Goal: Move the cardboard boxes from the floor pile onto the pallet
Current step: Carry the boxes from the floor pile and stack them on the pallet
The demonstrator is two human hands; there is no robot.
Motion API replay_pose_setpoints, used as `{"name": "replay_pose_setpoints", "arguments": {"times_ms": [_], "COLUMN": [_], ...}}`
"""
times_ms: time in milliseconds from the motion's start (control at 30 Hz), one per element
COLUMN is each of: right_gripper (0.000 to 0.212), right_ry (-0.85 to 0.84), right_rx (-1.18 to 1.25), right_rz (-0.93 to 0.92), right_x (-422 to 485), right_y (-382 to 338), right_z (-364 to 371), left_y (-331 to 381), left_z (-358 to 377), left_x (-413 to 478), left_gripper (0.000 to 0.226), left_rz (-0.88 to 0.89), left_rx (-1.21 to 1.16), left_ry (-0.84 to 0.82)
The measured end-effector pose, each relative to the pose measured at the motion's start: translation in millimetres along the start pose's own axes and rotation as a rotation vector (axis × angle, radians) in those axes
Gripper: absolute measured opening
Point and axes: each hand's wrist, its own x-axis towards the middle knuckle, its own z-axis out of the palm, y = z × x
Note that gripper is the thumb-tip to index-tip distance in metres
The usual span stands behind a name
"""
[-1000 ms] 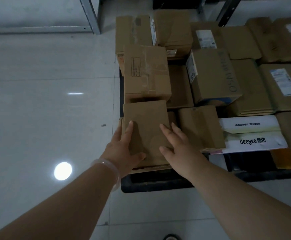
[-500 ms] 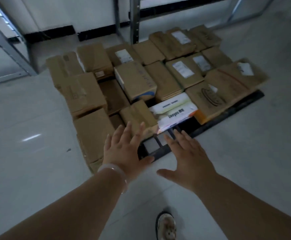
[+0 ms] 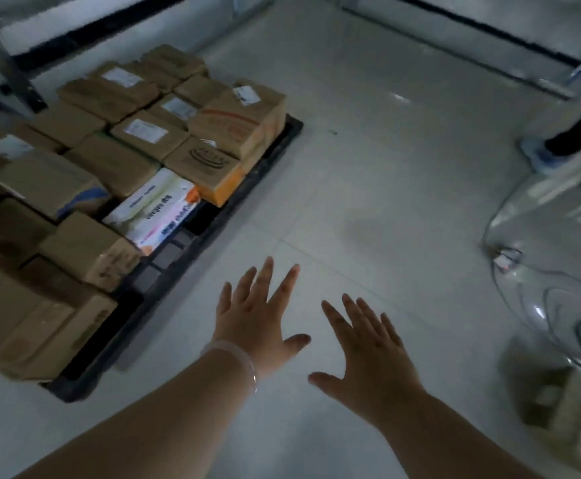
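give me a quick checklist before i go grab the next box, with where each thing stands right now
1. Left hand free: ok, fingers spread, holding nothing.
2. Right hand free: ok, open and empty.
3. Next box located: ok, floor boxes sit at the lower right.
4. How the nearest one lies for a grip: cannot tell, that corner is blurred.
5. Way to them: not ok, a clear plastic bag lies right beside them.
6. Room on the pallet: ok, bare slats show at the near edge by the white box.
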Motion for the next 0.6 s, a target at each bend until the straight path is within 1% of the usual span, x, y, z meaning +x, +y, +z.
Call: {"name": "replay_pose_setpoints", "arguments": {"times_ms": [133, 367, 533, 600], "right_gripper": [0.101, 0.102, 0.100, 0.100], "right_ry": [0.032, 0.048, 0.075, 0.062], "right_rx": [0.053, 0.135, 0.229, 0.249], "right_rz": [0.123, 0.362, 0.563, 0.608], "right_x": [-68, -229, -316, -340], "right_y": [94, 255, 346, 375], "right_z": [8, 24, 30, 33], "left_y": [116, 320, 437, 473], "left_z": [35, 90, 121, 130], "left_x": [-1, -33, -48, -48], "left_gripper": [0.102, 0.104, 0.102, 0.101], "left_rz": [0.124, 0.312, 0.478, 0.521], "left_rx": [0.033, 0.058, 0.079, 0.088], "left_ry": [-0.033, -0.152, -0.197, -0.218]}}
